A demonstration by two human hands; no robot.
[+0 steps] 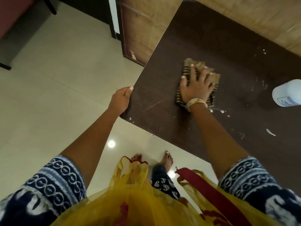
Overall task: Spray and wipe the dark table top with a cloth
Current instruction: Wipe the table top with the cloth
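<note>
Cloth (189,70) — flat under right hand's (196,88) spread fingers (193,70).

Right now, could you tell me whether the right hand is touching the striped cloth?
Touching: the head view shows the right hand pressed flat on the striped cloth, fingers spread across it.

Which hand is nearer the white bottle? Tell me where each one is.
Right. The right hand presses the striped cloth mid-table, left of the white bottle in the picture. The left hand grips the table edge, farther away.
</note>
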